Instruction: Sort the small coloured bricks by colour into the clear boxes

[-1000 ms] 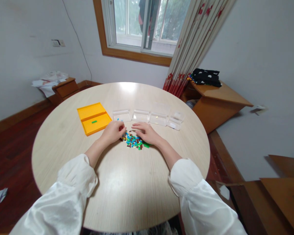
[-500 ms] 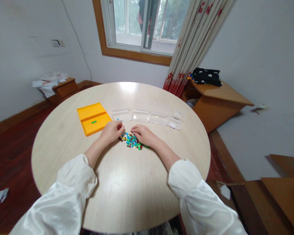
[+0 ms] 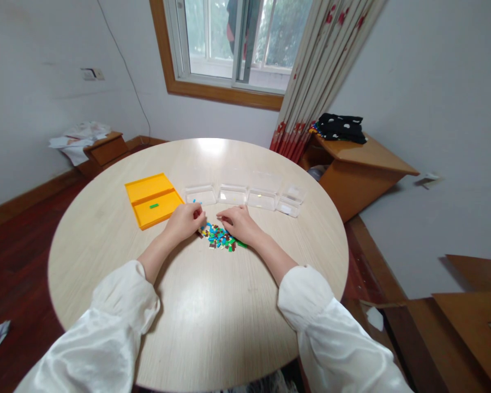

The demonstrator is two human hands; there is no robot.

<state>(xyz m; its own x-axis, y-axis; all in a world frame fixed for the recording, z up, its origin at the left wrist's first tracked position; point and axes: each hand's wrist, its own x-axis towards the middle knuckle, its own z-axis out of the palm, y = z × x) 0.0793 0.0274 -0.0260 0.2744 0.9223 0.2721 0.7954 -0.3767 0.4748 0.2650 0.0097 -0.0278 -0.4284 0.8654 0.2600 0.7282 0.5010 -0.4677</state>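
A heap of small building bricks (image 3: pixel 219 237) in blue, green, brown, yellow and white lies on the round table. At its left edge is my left hand (image 3: pixel 185 222), fingers curled and pressed together; whatever they pinch is too small to make out. My right hand (image 3: pixel 240 225) hovers over the heap's upper right side, its thumb and fingers drawn together at the tips. Anything between those fingertips cannot be made out either. Part of the heap is hidden beneath this hand. Several blue bricks (image 3: pixel 196 201) lie just beyond my left hand.
Clear plastic boxes (image 3: pixel 232 195) stand in a row behind the heap, one holding a small yellow piece (image 3: pixel 259 196). An open orange case (image 3: pixel 147 215) at the left bears a green brick (image 3: pixel 154 206). The table (image 3: pixel 213 322) has a rounded edge.
The whole view has shifted slightly. My right hand has lifted a little from the heap, with its fingertips drawn closer together. My left hand stays nearly in place.
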